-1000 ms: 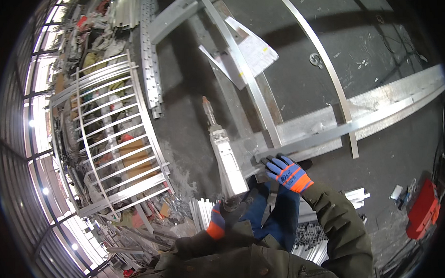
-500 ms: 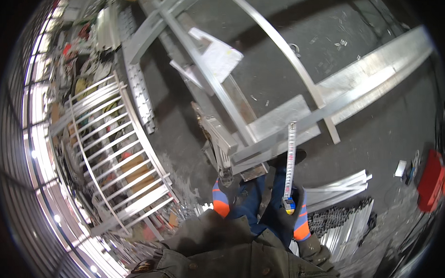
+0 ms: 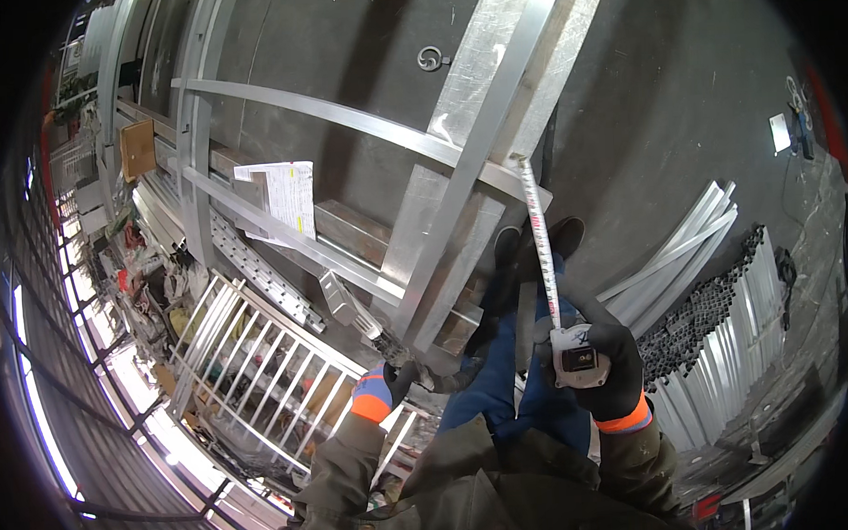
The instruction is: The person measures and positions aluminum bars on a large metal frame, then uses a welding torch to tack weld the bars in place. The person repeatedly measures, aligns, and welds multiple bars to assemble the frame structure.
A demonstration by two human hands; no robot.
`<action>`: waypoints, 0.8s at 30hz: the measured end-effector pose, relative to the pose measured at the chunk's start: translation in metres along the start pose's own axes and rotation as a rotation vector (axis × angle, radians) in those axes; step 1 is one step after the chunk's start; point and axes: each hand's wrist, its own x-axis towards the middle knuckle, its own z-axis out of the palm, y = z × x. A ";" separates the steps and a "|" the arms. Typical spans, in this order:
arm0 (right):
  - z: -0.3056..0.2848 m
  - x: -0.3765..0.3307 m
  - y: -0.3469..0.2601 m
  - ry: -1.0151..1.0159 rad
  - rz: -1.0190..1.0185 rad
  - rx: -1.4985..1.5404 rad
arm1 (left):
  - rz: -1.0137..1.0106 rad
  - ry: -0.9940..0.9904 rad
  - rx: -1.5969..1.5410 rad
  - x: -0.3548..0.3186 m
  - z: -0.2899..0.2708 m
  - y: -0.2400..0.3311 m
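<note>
A: In the head view, our right hand (image 3: 603, 375) is closed around the case of a tape measure (image 3: 577, 360), and the blade (image 3: 538, 238) now runs out well away from us, its hooked tip up by the flat aluminium bar (image 3: 476, 151) of the frame on the floor. Half a second ago that blade stood shorter and nearer our knees; a second ago this hand lay flat on the frame with no tape in sight.

B: And the left hand (image 3: 395, 383)?

A: Its grip is wrapped around the handle of a dark tool (image 3: 375, 327), which points up toward the frame's joint. It held the same tool earlier, so only the tape has moved.

B: So we judge the measuring along the bar is under way?

A: We think so. The tape sits over our blue trousers (image 3: 503, 384), just right of the bar. Paper sheets (image 3: 281, 195) lie on the frame, and bundled profiles (image 3: 695, 255) are stacked to our right.
</note>
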 end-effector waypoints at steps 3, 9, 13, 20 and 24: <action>0.002 0.009 -0.009 -0.077 -0.004 0.081 | 0.010 0.054 -0.066 0.000 -0.001 0.000; 0.013 0.017 -0.019 -0.081 0.052 -0.130 | 0.017 0.138 -0.132 0.004 0.011 -0.002; 0.025 0.015 -0.023 -0.045 0.029 -0.065 | -0.015 0.126 -0.159 0.009 0.019 -0.021; 0.028 0.011 -0.020 -0.078 0.018 -0.047 | 0.049 0.231 -0.806 0.030 0.048 -0.035; 0.028 0.005 0.006 0.001 0.012 0.070 | 0.078 0.279 -1.210 0.043 0.055 -0.018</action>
